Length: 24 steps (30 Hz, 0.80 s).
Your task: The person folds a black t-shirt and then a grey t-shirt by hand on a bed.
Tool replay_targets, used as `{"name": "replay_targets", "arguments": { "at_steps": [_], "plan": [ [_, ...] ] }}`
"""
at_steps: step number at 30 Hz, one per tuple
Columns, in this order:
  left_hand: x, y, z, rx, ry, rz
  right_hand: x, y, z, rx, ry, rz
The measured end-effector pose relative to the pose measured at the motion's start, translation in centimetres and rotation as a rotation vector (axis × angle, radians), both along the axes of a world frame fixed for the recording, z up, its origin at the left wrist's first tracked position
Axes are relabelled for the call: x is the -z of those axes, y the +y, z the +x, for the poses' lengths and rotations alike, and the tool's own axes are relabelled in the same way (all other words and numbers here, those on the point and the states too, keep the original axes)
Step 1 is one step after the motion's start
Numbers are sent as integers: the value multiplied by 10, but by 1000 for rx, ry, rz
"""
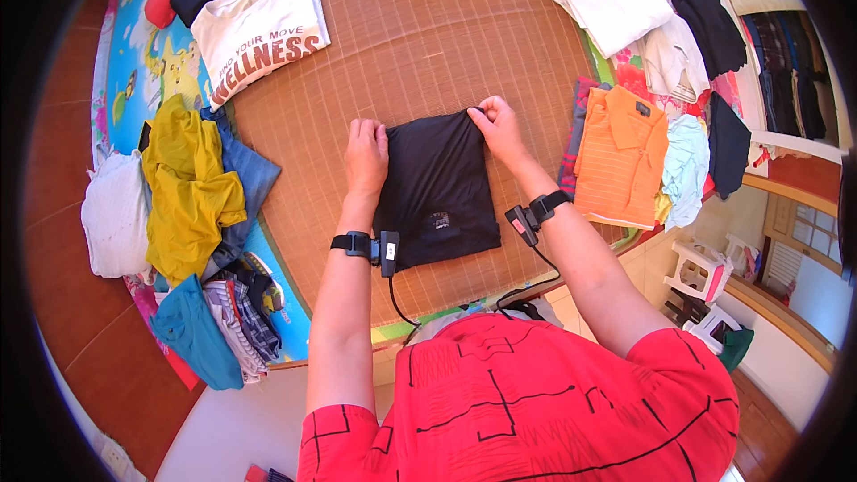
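Observation:
A black garment [438, 194], folded into a rough rectangle, lies flat on the brown woven mat [415, 60] in front of me. Creases fan across it, and a small printed patch shows near its lower edge. My left hand [367, 155] grips its far left corner, fingers curled over the cloth. At the far right corner, my right hand [497, 126] pinches the edge between thumb and fingers. Each wrist wears a black strap with a small cabled device.
Left of the mat are a mustard garment [191, 194], blue jeans [251, 171] and a teal garment [194, 335]. A printed white T-shirt [261, 27] lies farther back. Rightward sit an orange striped polo shirt [619, 161] and folded white shirts [602, 0]. Plastic stools [699, 271] stand beyond the near right edge.

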<state>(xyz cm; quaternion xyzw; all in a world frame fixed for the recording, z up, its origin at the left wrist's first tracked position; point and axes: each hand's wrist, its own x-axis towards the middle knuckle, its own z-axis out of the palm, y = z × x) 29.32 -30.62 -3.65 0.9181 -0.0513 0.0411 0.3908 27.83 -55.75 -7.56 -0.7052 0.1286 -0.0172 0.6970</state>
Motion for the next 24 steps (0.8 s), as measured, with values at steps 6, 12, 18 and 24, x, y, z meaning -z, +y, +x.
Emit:
{"name": "replay_targets", "arguments": {
  "at_steps": [6,12,18,24],
  "plan": [
    [-15,13,3,242,-8,200,-10,9,0,4,61,-73],
    [-1,16,3,95,-125,163,10,1,-2,-138,74,-104],
    [4,17,3,-88,-121,193,11,1,-2,-14,53,-110],
    [5,8,5,-160,-125,461,-18,26,-1,152,124,-676]
  ]
}}
